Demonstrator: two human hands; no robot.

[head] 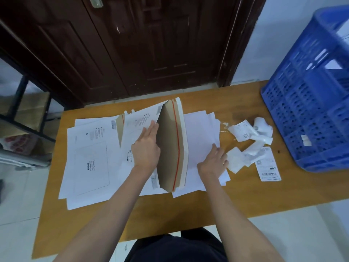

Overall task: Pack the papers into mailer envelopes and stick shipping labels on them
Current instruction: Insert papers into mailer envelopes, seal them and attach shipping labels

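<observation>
- Looking down from the head view, an opened mailer envelope (171, 146) is seen standing on edge on the worktop (245, 193), its brown card interior facing the left hand (146, 148).
- The left hand's fingers (151, 129) are held straight and close together, laid flat against the envelope's printed white panel just at the mouth; nothing is pinched.
- The right hand (212, 163) is rested on the stack of white papers (200, 133), fingers spread and lightly bent, pressing the top sheet; whether a sheet has been pinched cannot be told.
- The papers lie immediately right of the envelope's raised flap, so the right hand is judged the nearer one for sliding a sheet leftward into the mouth.
- The envelope's long axis runs away from the person, parallel to the red tear strip (176, 148) and the pale adhesive band along the flap; the mouth is thus open along its full length toward the papers.
- Left of the left fingers, further flat white mailers (88, 157) are stacked, stiff and matte, printed with a label box.
- Right of the right fingers, crumpled label backing (253, 137) and a flat shipping label (268, 164) with a barcode lie on the smooth wooden worktop.
- A perforated blue plastic crate (311, 103) stands beyond them.
</observation>
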